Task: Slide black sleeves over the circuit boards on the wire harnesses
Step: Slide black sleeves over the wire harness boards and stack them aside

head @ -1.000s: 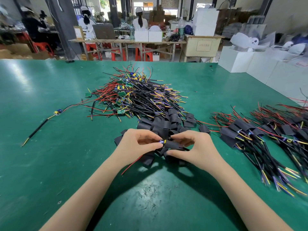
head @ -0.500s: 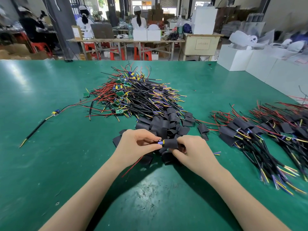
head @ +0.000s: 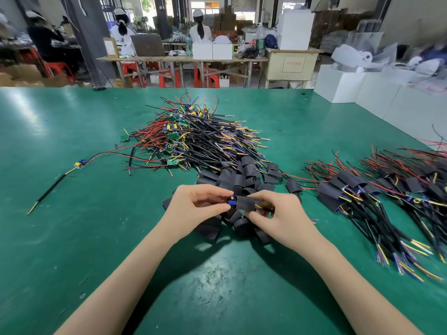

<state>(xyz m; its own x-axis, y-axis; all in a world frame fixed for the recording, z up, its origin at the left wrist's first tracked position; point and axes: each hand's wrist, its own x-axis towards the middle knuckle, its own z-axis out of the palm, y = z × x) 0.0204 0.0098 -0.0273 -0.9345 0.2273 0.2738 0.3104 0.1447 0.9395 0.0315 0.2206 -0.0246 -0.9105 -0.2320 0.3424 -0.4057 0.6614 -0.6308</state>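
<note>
1. Left hand [head: 193,209]: thumb and forefinger pinching the exposed end of the board [head: 231,201], blue part showing; other fingers curled behind.
2. Right hand [head: 278,213]: thumb and fingers pinching the sleeve [head: 245,204] from above and below, just right of the board end.
3. Sleeve: held level above the table [head: 60,238], covering most of the board; yellow wire emerging at the right end, toward the right palm.
4. Red lead: apparently trailing from the board under the left hand; blurred, course unclear.
5. Loose sleeves [head: 239,177]: heaped on the table directly beyond and beneath the held sleeve.
6. Unsleeved harnesses [head: 193,139]: piled beyond the held sleeve, green boards to the left, black-yellow wire ends to the right.
7. Single harness [head: 79,163]: lying apart, far left of the held sleeve, small board at mid-length.
8. Sleeved harnesses [head: 362,194]: laid in bundles right of the held sleeve, wire ends pointing toward the near table edge.
</note>
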